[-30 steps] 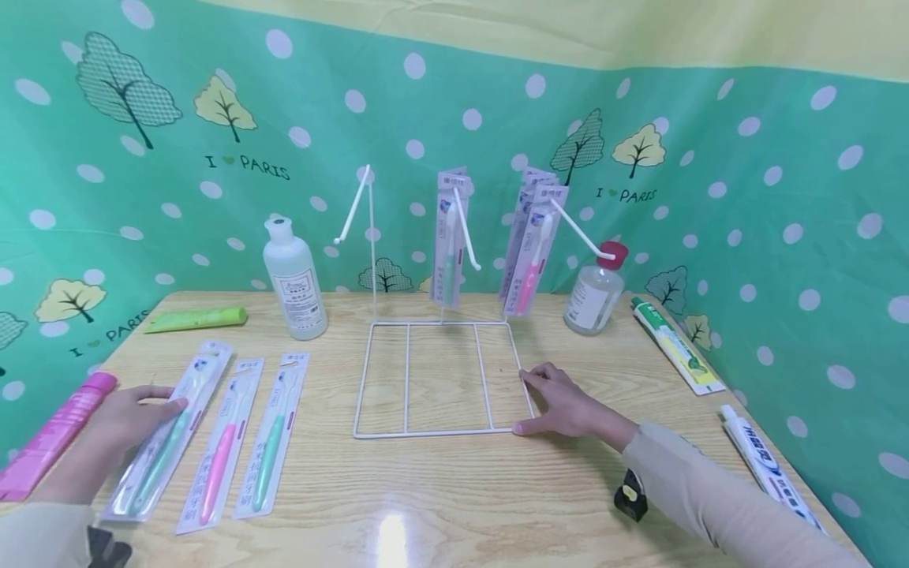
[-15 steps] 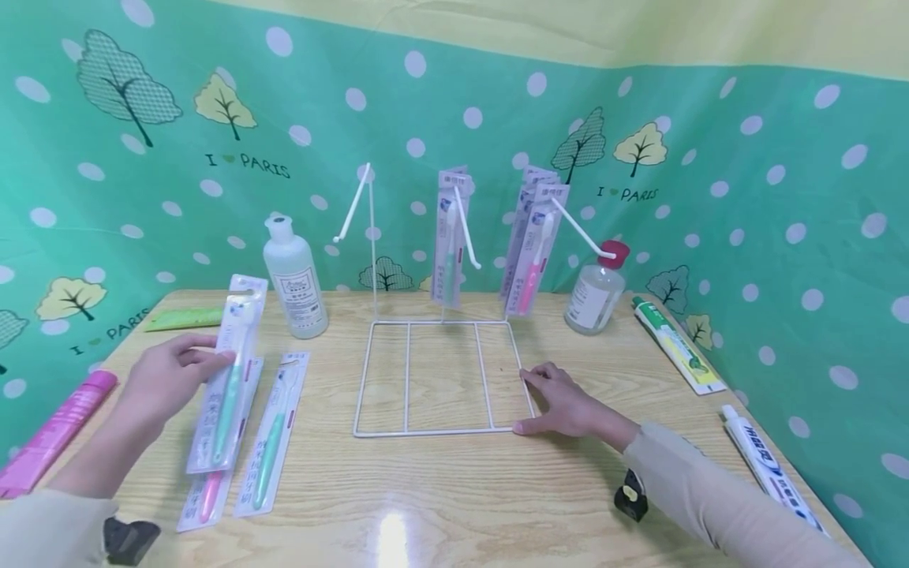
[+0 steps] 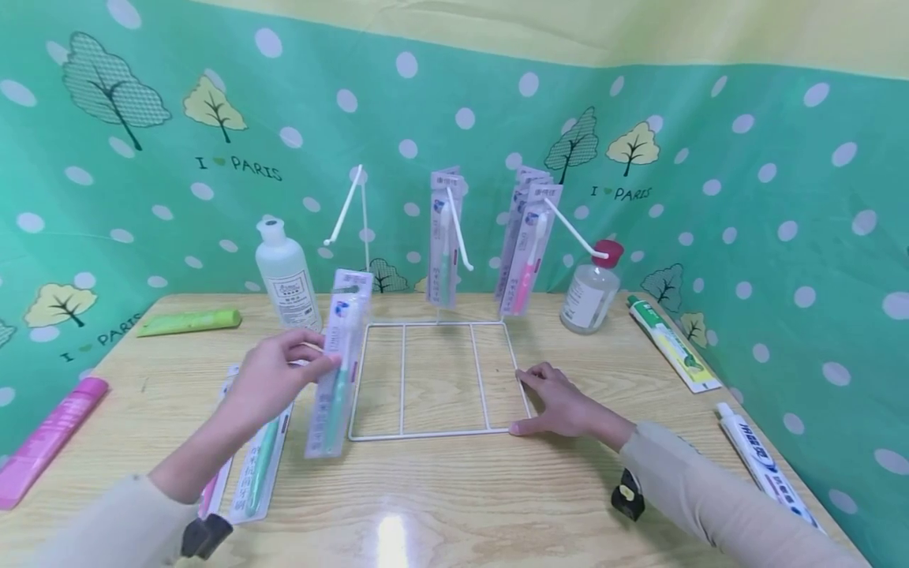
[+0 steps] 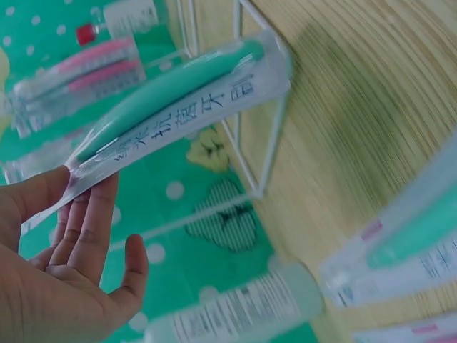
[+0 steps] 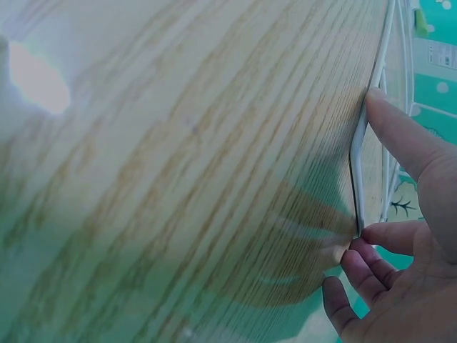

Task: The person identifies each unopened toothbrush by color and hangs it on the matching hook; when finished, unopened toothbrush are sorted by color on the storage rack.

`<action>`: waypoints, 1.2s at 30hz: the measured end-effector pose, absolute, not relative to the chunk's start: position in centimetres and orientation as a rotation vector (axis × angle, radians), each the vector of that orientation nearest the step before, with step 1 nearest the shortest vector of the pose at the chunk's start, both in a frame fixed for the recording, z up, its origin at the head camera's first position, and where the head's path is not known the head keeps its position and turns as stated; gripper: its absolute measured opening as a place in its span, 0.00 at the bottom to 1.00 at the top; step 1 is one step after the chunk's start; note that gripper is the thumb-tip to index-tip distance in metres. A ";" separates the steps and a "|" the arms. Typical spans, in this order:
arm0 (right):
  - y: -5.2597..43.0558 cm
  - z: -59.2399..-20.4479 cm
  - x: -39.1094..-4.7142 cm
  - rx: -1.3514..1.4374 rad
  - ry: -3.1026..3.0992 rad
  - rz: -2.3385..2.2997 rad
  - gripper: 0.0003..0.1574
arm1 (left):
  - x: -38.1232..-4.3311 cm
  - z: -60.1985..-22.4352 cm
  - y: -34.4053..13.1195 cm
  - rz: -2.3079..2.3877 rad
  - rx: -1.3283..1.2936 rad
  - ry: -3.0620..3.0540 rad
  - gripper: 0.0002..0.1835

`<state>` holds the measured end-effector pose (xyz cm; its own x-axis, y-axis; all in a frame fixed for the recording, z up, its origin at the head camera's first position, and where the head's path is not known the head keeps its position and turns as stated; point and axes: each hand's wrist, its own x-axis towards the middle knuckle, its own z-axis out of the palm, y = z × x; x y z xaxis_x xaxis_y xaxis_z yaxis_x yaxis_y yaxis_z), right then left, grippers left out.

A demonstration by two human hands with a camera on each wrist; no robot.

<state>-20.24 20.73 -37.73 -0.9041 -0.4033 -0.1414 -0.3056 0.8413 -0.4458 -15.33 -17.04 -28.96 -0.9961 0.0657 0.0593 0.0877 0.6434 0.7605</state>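
Note:
My left hand (image 3: 273,383) pinches a packaged toothbrush (image 3: 339,386) with a green handle, held up just left of a white wire rack (image 3: 433,434). In the left wrist view the thumb and fingers grip one end of this pack. My right hand (image 3: 564,404) holds the rack's base at its front right corner, thumb (image 5: 400,132) and fingers on the wire. Packaged toothbrushes hang on the middle hook (image 3: 445,252) and right hook (image 3: 529,256); the left hook (image 3: 344,207) is bare. Two more packs, one green-handled (image 3: 261,469) and one pink-handled (image 3: 213,493), lie partly behind my left arm.
A clear bottle (image 3: 287,276) stands behind the left hand, and a red-capped bottle (image 3: 592,293) at the back right. Tubes lie at the sides: light green (image 3: 188,322), pink (image 3: 50,442), green and yellow (image 3: 675,343), white and blue (image 3: 767,465).
My left hand has lifted the green-handled toothbrush pack off the table and carried it right, over the other packs, to the rack's left side. The right hand stays on the rack.

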 end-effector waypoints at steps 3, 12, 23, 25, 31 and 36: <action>20.7 -37.7 -20.3 -0.538 2.792 -0.607 0.60 | -15.6 -29.1 -15.1 -1.374 -0.183 -2.784 0.18; 20.6 -37.6 -20.3 -0.494 2.781 -0.601 0.61 | -15.7 -29.4 -9.9 -1.552 -0.338 -2.687 0.09; 20.7 -37.7 -20.4 -0.520 2.793 -0.595 0.61 | -14.6 -27.8 -6.8 -1.678 -0.568 -2.469 0.05; 20.7 -37.8 -20.4 -0.527 2.798 -0.592 0.61 | -14.4 -27.4 -6.5 -1.674 -0.586 -2.436 0.05; 20.7 -37.8 -20.4 -0.533 2.800 -0.598 0.61 | -14.0 -26.3 -6.0 -1.703 -0.594 -2.343 0.05; 20.7 -37.8 -20.4 -0.527 2.798 -0.597 0.61 | -14.0 -26.0 -5.8 -1.768 -0.565 -2.302 0.07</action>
<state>-20.37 20.70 -37.80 -0.9084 -0.3910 -0.1483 -0.2964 0.8521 -0.4313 -14.03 -5.77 -26.02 -0.9106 0.1855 0.3692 0.4046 0.2187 0.8880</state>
